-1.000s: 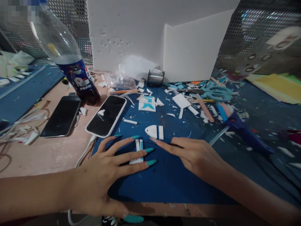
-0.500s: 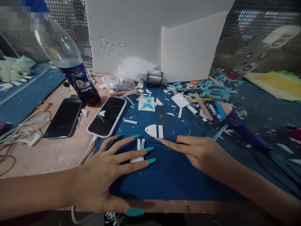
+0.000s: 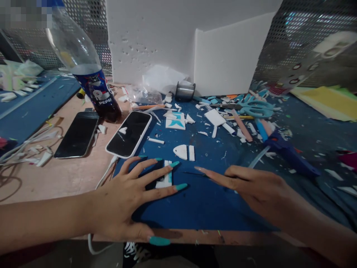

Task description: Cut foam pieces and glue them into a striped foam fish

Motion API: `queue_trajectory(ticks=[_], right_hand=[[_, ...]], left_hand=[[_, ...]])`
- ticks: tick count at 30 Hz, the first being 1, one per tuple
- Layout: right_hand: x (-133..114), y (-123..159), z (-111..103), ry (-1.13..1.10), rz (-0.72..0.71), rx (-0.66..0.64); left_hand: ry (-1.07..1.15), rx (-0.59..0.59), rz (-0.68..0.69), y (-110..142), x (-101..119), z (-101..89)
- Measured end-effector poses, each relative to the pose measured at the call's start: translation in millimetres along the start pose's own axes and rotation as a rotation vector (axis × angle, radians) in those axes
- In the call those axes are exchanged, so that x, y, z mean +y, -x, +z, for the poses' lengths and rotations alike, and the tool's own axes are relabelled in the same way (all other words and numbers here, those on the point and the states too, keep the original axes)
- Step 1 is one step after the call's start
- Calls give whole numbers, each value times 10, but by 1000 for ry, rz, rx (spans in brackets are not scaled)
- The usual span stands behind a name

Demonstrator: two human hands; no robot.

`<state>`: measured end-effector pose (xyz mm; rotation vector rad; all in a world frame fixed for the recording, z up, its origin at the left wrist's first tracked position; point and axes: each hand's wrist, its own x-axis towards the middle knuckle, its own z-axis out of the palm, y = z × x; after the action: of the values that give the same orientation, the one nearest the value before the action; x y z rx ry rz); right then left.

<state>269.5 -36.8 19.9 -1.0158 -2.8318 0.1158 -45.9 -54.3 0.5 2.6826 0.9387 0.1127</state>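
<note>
My left hand (image 3: 125, 190) is open, its fingers spread over the blue mat (image 3: 206, 204). Under and between those fingers lies a small white foam piece with light blue marks (image 3: 167, 180), partly hidden. My right hand (image 3: 248, 182) is closed on a thin dark blade (image 3: 195, 173), with the index finger stretched along it and the handle hidden. The blade's tip points left, just over or on the mat; I cannot tell whether it touches. Beyond it lie a white bullet-shaped foam piece (image 3: 180, 152) with a tiny hole and a narrow white strip (image 3: 191, 153), a slim gap apart.
At left are a Pepsi bottle (image 3: 96, 93), a dark phone (image 3: 76, 134) and a white-cased phone (image 3: 128, 134). Scissors (image 3: 255, 106), a spool (image 3: 185, 91) and foam scraps lie farther back. A blue glue gun (image 3: 291, 152) rests at right. White foam boards (image 3: 225, 56) stand behind.
My right hand has drawn back to the right and slightly nearer me, bringing the blade off the bullet-shaped piece. My left fingers have shifted a little over the blue-marked piece.
</note>
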Motion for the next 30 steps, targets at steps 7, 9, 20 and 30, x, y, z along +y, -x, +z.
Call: queue_trajectory(ticks=[7, 9, 20, 30], right_hand=[[-176, -8, 143, 60, -19, -108], [-181, -30, 150, 54, -35, -121], [-162, -50, 182, 74, -43, -94], [-201, -101, 182, 42, -69, -74]], left_hand=[[-117, -39, 149, -6, -119, -46], [-140, -37, 150, -2, -122, -36], [-94, -64, 166, -3, -148, -20], [64, -127, 189, -36, -162, -63]])
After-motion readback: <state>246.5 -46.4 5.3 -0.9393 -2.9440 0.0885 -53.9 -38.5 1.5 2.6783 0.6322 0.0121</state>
